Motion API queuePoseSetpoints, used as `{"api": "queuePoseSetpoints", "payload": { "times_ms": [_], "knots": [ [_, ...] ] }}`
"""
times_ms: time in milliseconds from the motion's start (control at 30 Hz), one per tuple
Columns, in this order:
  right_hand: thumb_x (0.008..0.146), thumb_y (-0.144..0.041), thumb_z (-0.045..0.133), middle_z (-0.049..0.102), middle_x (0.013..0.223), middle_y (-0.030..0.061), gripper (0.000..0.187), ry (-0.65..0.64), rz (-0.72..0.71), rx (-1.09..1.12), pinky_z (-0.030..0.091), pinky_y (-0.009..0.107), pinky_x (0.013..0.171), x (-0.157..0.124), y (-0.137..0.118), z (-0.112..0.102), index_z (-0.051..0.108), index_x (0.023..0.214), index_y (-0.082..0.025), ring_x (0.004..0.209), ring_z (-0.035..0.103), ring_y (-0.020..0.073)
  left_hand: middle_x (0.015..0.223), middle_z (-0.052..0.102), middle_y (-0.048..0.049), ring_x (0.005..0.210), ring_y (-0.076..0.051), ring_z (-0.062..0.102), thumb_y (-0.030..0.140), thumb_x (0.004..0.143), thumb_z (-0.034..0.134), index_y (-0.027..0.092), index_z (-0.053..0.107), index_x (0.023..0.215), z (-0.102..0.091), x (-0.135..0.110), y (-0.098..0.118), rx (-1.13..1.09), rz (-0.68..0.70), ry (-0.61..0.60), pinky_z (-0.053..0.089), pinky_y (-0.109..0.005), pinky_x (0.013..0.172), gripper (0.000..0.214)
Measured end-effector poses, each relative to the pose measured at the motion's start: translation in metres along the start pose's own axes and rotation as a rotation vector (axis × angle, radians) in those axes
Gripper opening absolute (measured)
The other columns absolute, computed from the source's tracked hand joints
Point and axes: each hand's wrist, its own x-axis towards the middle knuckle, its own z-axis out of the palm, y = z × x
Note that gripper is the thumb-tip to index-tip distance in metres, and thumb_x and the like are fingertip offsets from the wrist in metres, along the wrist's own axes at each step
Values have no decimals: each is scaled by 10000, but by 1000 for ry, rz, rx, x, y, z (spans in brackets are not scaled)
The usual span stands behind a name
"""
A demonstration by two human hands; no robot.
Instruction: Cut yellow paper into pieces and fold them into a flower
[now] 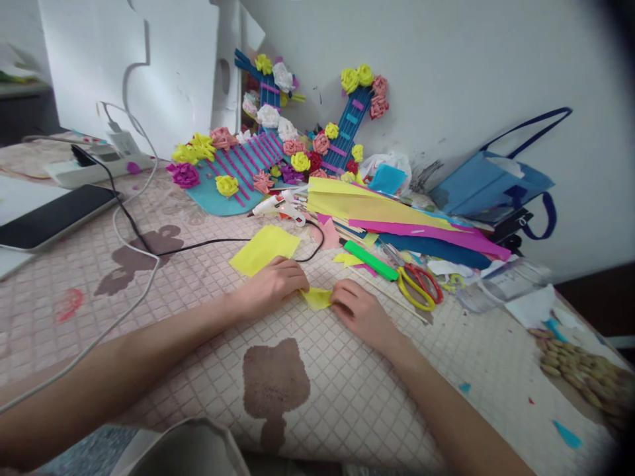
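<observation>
Between my hands, just above the quilted tablecloth [347, 390], is a small piece of yellow crepe paper [318, 299]. My left hand [278, 285] pinches its left end, and my right hand [360, 309] has closed fingers on its right end. Beyond my left hand lies a flat yellow paper sheet [265, 249]. A white glue gun [280, 205] rests farther back with its black cord looping forward. To the right are a green box cutter [371, 260] and scissors [417, 288] with red and yellow handles. A thin wooden stick [389, 293] lies near my right hand.
Guitar shapes with paper flowers [233, 168] stand against the wall. Folded yellow crepe paper [367, 201] lies over magenta and blue sheets. A phone [54, 215], a power strip [99, 168] and a white cable are at left. A blue bag [491, 182] and peanuts [580, 370] are at right.
</observation>
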Motion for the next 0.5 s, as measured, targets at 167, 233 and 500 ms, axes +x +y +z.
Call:
{"api": "queuePoseSetpoints", "payload": {
  "times_ms": [167, 233, 500],
  "knots": [
    [842, -98, 481, 574, 909, 65, 109, -4, 51, -27, 496, 323, 751, 0, -1, 1, 542, 850, -188, 840, 566, 185, 1021, 566, -59, 984, -189, 495, 125, 777, 563, 165, 556, 969, -3, 2, 6, 6, -4, 55, 361, -310, 846, 195],
    [836, -90, 479, 570, 902, 63, 112, -7, 69, -39, 490, 323, 748, 0, -1, 1, 535, 841, -187, 836, 564, 187, 967, 566, -55, 934, -182, 501, 139, 783, 560, 163, 565, 899, -5, 2, 7, 19, -2, 40, 364, -300, 816, 119],
    [798, -85, 509, 533, 922, 45, 142, -49, 97, 91, 461, 282, 696, 0, -4, -2, 503, 874, -205, 829, 537, 168, 846, 588, -31, 817, -147, 537, 130, 795, 542, 156, 562, 820, -6, 1, 4, -44, -74, -57, 380, -271, 759, 41]
  ]
}}
